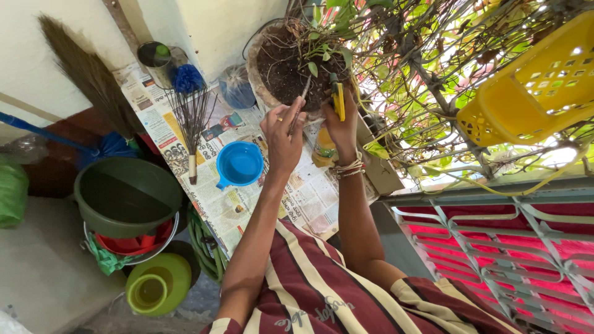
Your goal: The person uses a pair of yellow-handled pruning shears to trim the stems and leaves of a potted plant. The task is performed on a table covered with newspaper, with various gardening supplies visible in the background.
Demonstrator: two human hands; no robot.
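1. Your left hand [283, 133] is closed around a thin stem [301, 102] that rises from the soil of the plant pot [263, 83]; the fingers pinch it just at the pot's rim.
2. Your right hand [342, 127] is clamped on a yellow-handled cutter [338, 99], its tip pointing into the soil beside the stem.
3. The two hands sit close together, nearly touching, over the near edge of the pot.
4. The pot stands at the far end of the bench, on sheets of newspaper [309, 198], under tangled leafy branches.
5. A blue scoop [239, 164] lies on the newspaper just left of your left forearm, and a yellow basket [532, 86] hangs at the upper right.
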